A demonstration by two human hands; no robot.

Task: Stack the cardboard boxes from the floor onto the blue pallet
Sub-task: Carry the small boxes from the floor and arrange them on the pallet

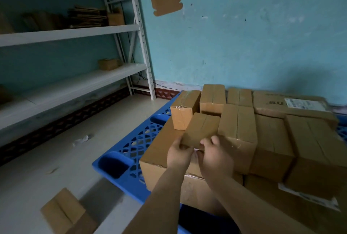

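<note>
**Small box being seated on the pallet stack**

Head view: left hand (179, 152) and right hand (214, 151) clamp the near end of a small tan taped cardboard box (201, 130), fingers wrapped over its edge. It rests tilted on a large brown carton (159, 158) on the blue lattice plastic pallet (131, 149), probably gripped at one end so it can be slid into the gap beside an upright small box (183, 111). One flat brown box (63, 209) lies on the floor, unstacked.

Storeroom, metal shelving (78, 32), blue pallet (131, 151), stacked cardboard boxes (272, 139)
</note>
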